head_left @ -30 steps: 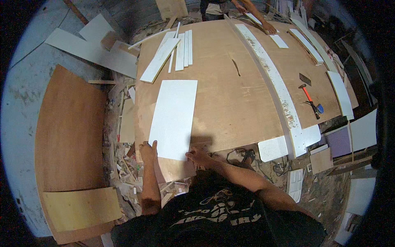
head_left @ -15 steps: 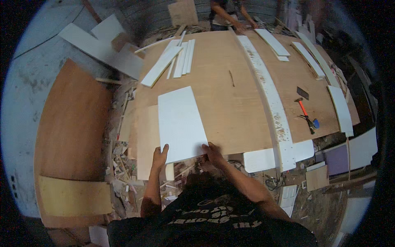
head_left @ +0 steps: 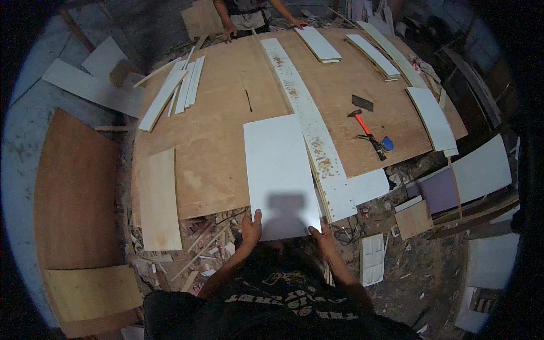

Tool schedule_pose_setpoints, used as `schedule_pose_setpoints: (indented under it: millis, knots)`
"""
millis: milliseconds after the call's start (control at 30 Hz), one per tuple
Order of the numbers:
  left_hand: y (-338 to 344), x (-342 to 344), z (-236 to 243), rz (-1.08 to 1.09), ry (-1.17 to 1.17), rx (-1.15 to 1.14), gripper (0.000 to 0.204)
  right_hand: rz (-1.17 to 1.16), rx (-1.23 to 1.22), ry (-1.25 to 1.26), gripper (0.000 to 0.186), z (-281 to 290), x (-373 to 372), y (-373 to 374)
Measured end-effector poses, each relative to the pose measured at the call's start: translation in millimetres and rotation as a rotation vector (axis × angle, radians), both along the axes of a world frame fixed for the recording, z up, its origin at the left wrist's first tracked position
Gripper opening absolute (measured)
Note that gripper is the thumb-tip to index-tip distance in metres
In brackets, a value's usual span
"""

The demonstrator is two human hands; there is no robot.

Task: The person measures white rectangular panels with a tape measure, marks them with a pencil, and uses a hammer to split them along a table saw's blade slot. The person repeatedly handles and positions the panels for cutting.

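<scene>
Pale lettering (head_left: 294, 298) on black shirt (head_left: 266, 318)

Before me: brown plywood counter (head_left: 209, 141). On it: white strips (head_left: 163, 101) left, pale board (head_left: 160, 201) overhanging near-left edge, long stained white board (head_left: 313, 127), shorter white boards (head_left: 372, 55) right, dark plate (head_left: 362, 102), orange-black hammer (head_left: 362, 123), small blue item (head_left: 387, 144). Floor (head_left: 419, 260): scraps.

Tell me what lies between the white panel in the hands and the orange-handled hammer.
In the head view, a long white board with brown stains lies between the panel and the hammer, followed by a strip of tabletop.
</scene>
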State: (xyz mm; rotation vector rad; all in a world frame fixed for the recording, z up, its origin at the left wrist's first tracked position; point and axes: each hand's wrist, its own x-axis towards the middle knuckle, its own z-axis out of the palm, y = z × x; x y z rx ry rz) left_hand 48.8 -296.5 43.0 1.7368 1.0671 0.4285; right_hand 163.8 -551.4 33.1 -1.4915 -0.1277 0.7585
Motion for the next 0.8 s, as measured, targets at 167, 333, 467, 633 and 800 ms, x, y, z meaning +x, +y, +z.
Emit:
schedule_pose_setpoints:
  millis: [167,333,467,633,800]
  knots:
    - [-16,10,-23,0.032,-0.034,-0.011,0.064,0.059,-0.23,-0.265,0.022,-54,9,-20]
    - [-13,0,-29,0.003,0.037,0.075,0.06,0.032,-0.125,-0.232,0.018,-62,5,-20]
    - [-5,5,-24,-0.029,0.192,-0.016,0.058,-0.024,-0.069,-0.01,0.021,-51,5,-11]
    - [-2,11,-23,-0.062,0.143,0.102,0.053,-0.006,-0.321,0.052,0.028,-39,7,-6]
    - [9,9,-16,-0.239,0.246,-0.109,0.043,-0.1,-0.291,0.159,0.037,-30,-5,-19]
